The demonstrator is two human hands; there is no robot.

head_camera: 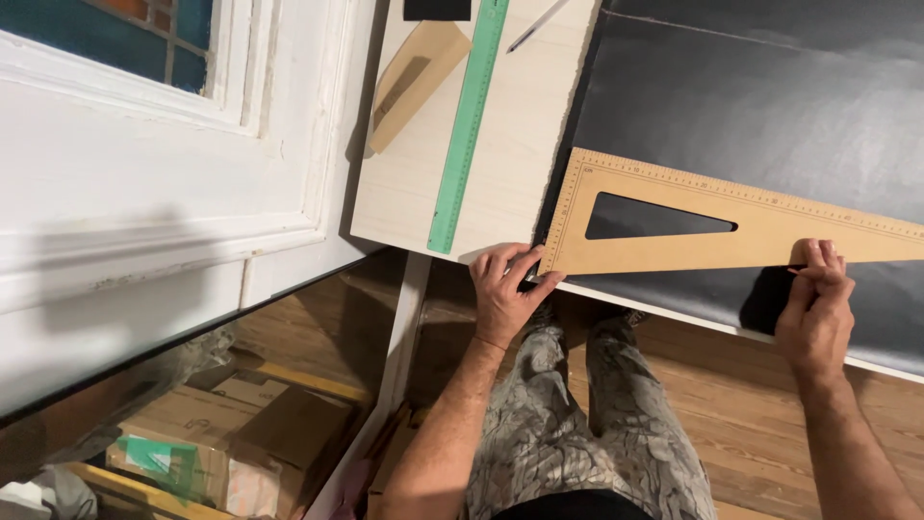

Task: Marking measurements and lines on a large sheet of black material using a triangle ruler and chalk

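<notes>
Nearest: patterned trousers (577, 433) and wooden floorboards (731, 376) lying below the table edge; cardboard boxes (241, 443) sitting low left.

Left hand (505, 289) is gripping the square corner of the wooden set square (674, 226), fingers curled together, thumb and fingertips closing on something small and dark at that corner; what it is cannot be told.

Right hand (816, 303) is pressing on the set square's lower edge toward its narrow end, fingers bunched together, a thin reddish pencil-like stick (795, 271) pinched at the fingertips.

The set square is lying flat on a black sheet (770, 106), its corner reaching the sheet's left border.

Further: the sheet is covering the right part of a pale wooden tabletop (510, 135). A green ruler (469, 125) is lying lengthwise on the bare wood, a smaller wooden triangle (414, 82) beside it, a thin pen (537, 26) near the far edge.

Left: white window frame (173, 173).
</notes>
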